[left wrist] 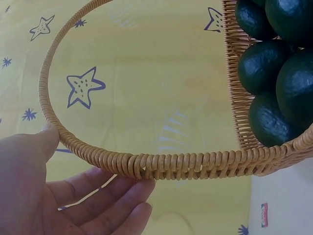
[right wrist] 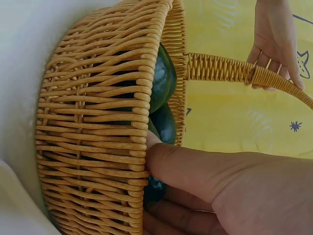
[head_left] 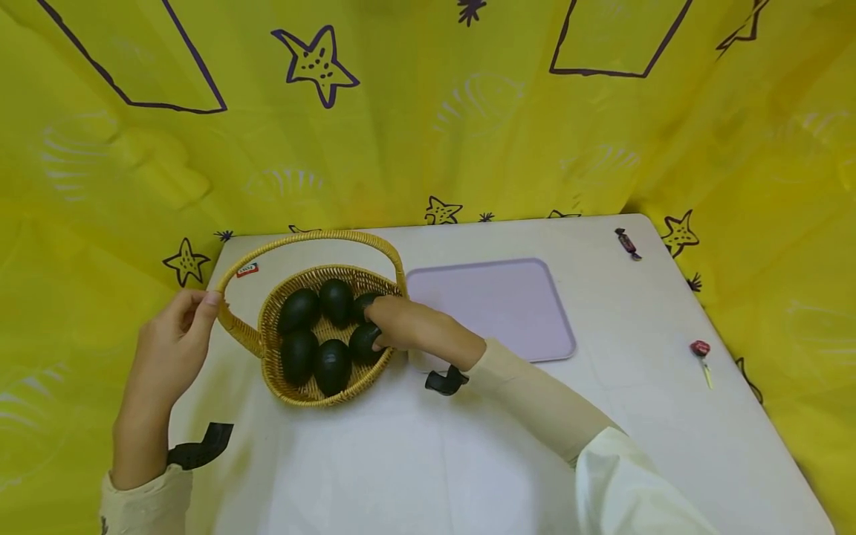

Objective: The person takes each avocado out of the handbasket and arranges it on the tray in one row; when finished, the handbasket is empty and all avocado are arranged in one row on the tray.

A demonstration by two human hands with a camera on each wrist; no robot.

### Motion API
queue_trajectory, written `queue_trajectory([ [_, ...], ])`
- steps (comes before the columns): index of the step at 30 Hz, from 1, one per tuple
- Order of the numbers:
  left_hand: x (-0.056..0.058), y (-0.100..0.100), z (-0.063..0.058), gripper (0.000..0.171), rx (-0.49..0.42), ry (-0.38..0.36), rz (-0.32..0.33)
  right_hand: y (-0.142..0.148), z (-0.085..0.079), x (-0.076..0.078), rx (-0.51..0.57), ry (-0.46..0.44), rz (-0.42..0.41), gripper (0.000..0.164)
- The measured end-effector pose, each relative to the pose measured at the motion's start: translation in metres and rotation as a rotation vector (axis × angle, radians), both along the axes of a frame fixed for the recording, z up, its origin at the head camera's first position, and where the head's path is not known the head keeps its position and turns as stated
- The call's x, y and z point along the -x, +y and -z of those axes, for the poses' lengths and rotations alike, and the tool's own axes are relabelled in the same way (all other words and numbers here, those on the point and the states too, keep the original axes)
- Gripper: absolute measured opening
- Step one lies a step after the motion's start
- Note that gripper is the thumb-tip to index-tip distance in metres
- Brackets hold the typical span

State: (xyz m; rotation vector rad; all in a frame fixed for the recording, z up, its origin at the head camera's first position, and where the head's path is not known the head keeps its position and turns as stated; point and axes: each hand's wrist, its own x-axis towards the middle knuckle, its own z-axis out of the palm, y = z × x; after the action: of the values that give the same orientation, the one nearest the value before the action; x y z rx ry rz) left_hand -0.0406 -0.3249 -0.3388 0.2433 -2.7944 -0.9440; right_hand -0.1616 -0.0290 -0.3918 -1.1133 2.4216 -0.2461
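A yellow wicker basket [head_left: 310, 402] holds several dark green avocados [head_left: 332, 367]. My left hand [head_left: 172, 343] grips the left part of its arched handle [head_left: 319, 235]; thumb and fingertips lie on opposite sides of the handle in the left wrist view. Over the right rim, my right hand [head_left: 414, 325] reaches in among the fruit. Its thumb and fingers go round an avocado [right wrist: 155, 191] at the basket's right side, mostly hidden by the hand and wicker. Another avocado [head_left: 364, 343] lies beside the thumb.
A pale purple tray [head_left: 498, 305] lies right of the basket, partly behind the right forearm. Toward the table's right edge are a wrapped candy [head_left: 626, 244] and a red lollipop [head_left: 700, 348]. A small red-and-white packet [head_left: 247, 270] lies behind the basket. Yellow curtain [head_left: 414, 148] surrounds the white table.
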Motion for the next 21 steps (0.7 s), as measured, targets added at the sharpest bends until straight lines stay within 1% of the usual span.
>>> queue_trajectory([
  [7,0.0000,-0.0001,0.0006,0.047,0.004,0.001,-0.004,0.0044,0.0020,-0.0015,0.072,0.010,-0.003,0.032],
  [16,0.0005,-0.0008,0.0021,0.047,-0.003,0.015,-0.012,0.0065,0.0023,-0.0016,0.077,0.015,0.003,0.039],
  [21,0.0003,-0.0009,0.0032,0.047,-0.004,0.013,-0.014,0.0069,0.0017,-0.0025,0.086,0.008,0.012,0.039],
])
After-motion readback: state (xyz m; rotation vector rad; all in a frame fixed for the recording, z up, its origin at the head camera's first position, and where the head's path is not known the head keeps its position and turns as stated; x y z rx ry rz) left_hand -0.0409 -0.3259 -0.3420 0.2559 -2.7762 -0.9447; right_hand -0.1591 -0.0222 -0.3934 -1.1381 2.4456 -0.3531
